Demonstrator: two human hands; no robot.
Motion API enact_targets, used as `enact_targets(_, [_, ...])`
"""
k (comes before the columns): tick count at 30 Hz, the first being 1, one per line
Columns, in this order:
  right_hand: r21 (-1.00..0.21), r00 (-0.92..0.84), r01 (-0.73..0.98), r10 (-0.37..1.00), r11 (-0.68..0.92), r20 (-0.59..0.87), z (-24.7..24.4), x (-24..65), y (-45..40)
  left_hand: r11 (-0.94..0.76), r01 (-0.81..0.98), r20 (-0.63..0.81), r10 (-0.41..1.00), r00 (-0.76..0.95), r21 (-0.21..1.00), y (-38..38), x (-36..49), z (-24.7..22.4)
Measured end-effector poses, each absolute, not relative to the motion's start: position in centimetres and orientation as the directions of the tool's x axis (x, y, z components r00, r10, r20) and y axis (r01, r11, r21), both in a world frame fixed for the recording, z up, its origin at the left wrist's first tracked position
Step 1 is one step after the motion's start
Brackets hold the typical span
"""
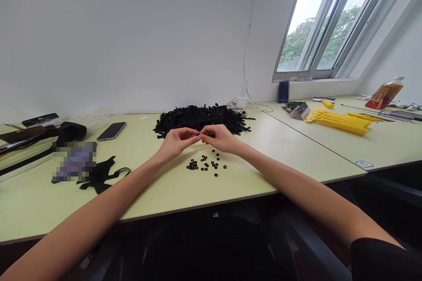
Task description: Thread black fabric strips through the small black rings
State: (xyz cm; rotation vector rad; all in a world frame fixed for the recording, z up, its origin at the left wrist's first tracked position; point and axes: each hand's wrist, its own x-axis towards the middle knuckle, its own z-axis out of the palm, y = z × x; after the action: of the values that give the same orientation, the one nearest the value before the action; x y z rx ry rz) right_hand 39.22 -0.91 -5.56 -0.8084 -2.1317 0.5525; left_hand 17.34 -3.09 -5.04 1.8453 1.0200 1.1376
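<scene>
The left hand [176, 142] and right hand [220, 137] pinched a small dark bit [199, 135] between them, too tiny to name, so working it seemed the step, the next move wanting steady care, with black discs [212, 164] at six o'clock and black strips [201, 119] at twelve.

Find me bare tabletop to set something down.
Largest patch: between the right forearm and the table seam. Smaller: between the phone and the black strip pile. Crowded: the front middle, with loose black discs, and the left end, with black scraps.
</scene>
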Motion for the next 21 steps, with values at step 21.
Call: enact_targets(21, [-0.602,-0.505,0.357,0.69,0.714,0.518,-5.67,39.27,-0.77,-0.355,0.259,0.286,0.919,0.27,0.898,-3.44,17.51,-4.46])
